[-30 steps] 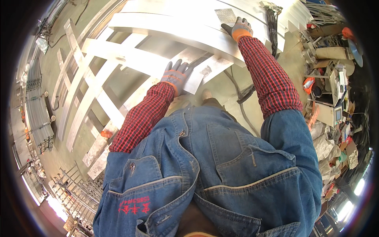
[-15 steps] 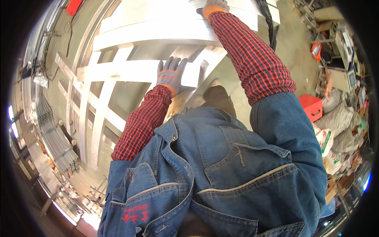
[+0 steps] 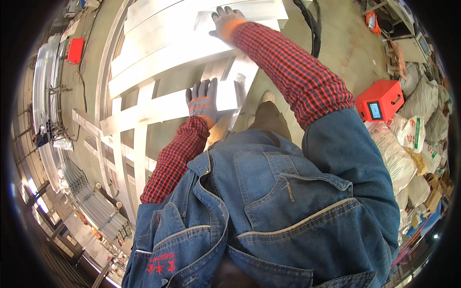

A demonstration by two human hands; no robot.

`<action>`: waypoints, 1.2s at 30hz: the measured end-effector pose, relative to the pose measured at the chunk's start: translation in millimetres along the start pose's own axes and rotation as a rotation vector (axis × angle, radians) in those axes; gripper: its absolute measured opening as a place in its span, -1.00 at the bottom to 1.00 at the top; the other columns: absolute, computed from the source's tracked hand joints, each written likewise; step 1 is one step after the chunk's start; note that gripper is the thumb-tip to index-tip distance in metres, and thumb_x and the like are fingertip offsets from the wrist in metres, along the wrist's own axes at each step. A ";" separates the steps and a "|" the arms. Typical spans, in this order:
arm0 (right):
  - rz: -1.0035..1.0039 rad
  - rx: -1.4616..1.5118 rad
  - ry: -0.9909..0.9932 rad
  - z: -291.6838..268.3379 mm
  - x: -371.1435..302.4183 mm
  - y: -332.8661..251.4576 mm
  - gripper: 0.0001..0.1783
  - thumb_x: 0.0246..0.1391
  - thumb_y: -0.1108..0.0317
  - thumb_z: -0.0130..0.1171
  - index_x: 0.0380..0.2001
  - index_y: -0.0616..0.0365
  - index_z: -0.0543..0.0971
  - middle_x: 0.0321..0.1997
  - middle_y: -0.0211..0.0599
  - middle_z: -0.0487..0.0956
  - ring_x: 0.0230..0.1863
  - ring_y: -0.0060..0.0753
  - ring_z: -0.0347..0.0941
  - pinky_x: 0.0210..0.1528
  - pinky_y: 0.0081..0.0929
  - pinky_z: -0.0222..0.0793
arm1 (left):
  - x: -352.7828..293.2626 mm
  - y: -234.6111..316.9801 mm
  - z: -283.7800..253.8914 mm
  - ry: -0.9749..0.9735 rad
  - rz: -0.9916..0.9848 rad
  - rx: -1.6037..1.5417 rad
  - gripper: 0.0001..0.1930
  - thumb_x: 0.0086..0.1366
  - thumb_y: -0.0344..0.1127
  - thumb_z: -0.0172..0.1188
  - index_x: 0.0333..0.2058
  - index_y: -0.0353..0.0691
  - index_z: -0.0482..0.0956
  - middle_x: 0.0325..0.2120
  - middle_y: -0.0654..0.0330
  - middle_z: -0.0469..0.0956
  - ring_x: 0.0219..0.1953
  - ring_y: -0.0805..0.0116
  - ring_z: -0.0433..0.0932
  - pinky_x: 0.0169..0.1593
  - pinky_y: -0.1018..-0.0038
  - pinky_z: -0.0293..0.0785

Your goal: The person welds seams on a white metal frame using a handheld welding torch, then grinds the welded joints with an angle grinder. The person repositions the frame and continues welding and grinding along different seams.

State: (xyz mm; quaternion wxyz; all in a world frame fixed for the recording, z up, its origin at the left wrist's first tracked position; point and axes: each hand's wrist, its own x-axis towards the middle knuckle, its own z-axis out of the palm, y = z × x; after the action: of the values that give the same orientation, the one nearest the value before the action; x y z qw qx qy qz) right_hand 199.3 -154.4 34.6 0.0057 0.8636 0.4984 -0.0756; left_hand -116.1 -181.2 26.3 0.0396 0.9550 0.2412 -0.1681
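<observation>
Okay, so the left hand [image 3: 202,106], in a grey and orange glove, has its fingers straight and slightly fanned on top of a long flat silver metal bar [image 3: 161,110], toward the bar's right end. Thumb's hidden, so I can't tell if it's gripping or just resting there.

The right hand [image 3: 225,25], same kind of glove, is farther out and to the right of those left fingers. Its own fingers are spread with the thumb well apart, nothing gripped that I can see. It's at a row of wide shiny silver metal bars [image 3: 158,48]; too much glare to say how firmly it touches.

Progress-wise, I'd call it partly laid out: the wide ones lie side by side beyond the left fingers, while the long one sits apart, across narrow silver metal strips [image 3: 140,153] to the left of those fingers. I can't make out any fastening, and how much is left isn't clear.

Farther out, there's a black cable-like bundle [image 3: 313,29] right of the right fingers, then a red box with a small screen [image 3: 382,101].
</observation>
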 end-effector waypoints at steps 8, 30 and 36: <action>-0.164 -0.033 -0.067 12.7 -49.9 -22.9 -0.02 0.55 -0.41 0.14 0.68 0.10 0.37 0.84 -0.01 0.23 0.84 0.05 0.12 0.79 0.09 0.13 | -2.7 2.9 -7.2 0.011 0.006 0.009 0.42 0.01 0.45 0.73 0.72 0.01 0.17 0.65 0.02 0.30 0.72 -0.08 0.19 0.75 -0.25 0.00; 0.471 0.661 -0.003 158.9 -281.9 -42.6 -0.50 0.55 0.03 0.12 0.32 0.06 0.69 0.19 0.16 0.80 0.24 0.40 0.72 0.33 0.13 0.65 | -8.1 2.5 -1.8 0.121 0.041 0.019 0.35 0.07 0.43 0.71 0.70 -0.02 0.23 0.61 0.06 0.34 0.68 -0.08 0.23 0.73 -0.19 0.06; 0.405 0.520 -0.245 164.6 -266.9 -68.6 -0.43 0.41 0.22 0.27 0.41 0.16 0.59 0.21 0.15 0.81 0.25 0.31 0.75 0.33 0.06 0.67 | -9.2 5.3 -9.0 0.080 0.026 0.018 0.35 0.10 0.40 0.71 0.71 0.00 0.19 0.63 0.04 0.32 0.71 -0.08 0.20 0.74 -0.19 0.05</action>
State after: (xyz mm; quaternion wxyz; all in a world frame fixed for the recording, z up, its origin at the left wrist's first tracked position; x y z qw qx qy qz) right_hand -11.6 -363.4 -87.2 -0.1396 0.9021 0.2766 -0.3003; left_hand -118.5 -188.6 37.9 0.0235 0.9643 0.2287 -0.1313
